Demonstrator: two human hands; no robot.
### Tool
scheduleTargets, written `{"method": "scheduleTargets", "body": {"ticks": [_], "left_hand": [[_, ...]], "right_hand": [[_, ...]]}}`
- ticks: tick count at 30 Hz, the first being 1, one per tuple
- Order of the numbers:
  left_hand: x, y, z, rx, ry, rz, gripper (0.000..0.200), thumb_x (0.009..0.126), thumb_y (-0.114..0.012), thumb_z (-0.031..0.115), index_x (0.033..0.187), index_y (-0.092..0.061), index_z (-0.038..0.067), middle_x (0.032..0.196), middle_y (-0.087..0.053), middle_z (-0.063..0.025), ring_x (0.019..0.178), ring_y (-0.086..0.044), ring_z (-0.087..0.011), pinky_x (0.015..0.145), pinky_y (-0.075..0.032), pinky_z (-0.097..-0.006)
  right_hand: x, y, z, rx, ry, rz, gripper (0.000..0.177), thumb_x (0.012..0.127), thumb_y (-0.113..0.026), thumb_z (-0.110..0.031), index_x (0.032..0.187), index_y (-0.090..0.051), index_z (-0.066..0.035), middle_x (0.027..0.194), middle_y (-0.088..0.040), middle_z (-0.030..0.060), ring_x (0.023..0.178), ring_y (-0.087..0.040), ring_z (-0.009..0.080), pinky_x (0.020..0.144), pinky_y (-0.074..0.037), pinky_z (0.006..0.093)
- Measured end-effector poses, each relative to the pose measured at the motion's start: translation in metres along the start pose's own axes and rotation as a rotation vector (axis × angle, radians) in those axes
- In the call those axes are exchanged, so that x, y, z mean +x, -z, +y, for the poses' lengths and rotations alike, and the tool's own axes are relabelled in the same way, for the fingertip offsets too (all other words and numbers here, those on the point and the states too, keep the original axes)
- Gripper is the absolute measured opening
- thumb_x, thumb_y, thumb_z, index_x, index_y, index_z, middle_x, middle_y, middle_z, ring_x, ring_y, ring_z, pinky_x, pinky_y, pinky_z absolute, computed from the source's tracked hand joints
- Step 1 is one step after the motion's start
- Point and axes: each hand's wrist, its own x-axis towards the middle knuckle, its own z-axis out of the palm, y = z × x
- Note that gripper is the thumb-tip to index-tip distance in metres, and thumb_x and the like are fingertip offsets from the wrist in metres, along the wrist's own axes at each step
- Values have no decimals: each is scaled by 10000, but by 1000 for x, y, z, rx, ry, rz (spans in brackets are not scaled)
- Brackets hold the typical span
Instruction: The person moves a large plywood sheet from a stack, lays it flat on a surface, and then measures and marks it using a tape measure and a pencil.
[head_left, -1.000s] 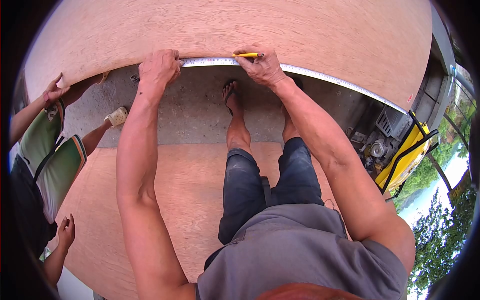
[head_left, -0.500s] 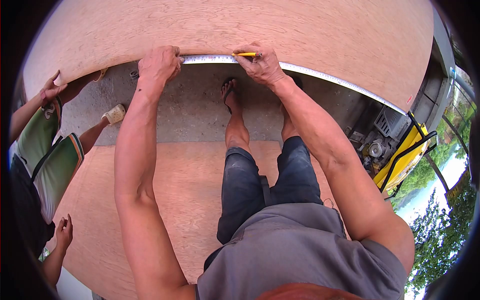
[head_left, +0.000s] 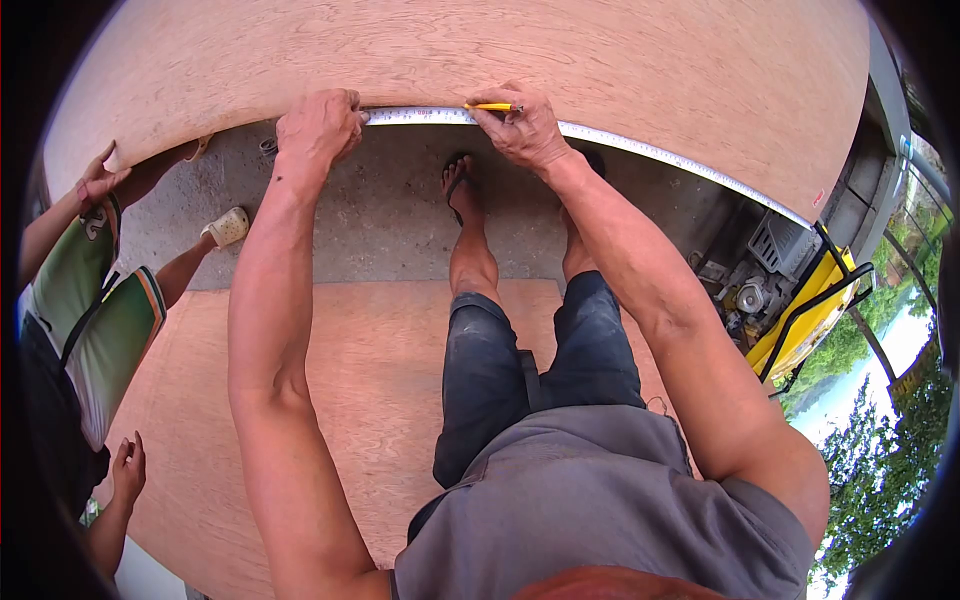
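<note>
A white tape measure blade runs along the near edge of a large plywood sheet, reaching right to the sheet's corner. My left hand is closed on the blade at its left part, fingers curled against the plywood edge. Between the fingers of my right hand is a yellow pencil, held nearly level with its tip pointing left, close to the edge. Below the pencil, that hand's fingertips rest at the blade. Whether the pencil tip touches the wood cannot be made out.
At the left, another person's hand touches the plywood edge. A second plywood sheet lies behind my feet on the concrete floor. A yellow machine with a black frame stands at the right, beneath the sheet's corner.
</note>
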Motion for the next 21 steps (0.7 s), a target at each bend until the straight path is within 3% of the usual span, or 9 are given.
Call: {"method": "scheduleTargets", "body": {"ticks": [21], "left_hand": [[5,1,2,-16,-10,-52,259,847,-574,296,938,-638,62,934,-640,-195,944,-599,-357,791,-462,-451]], "right_hand": [[2,-6,10,26,-5,21,119,757,-673,-134,856,-655,-71,754,-647,91,730,-597,271,667,-492,343]]}}
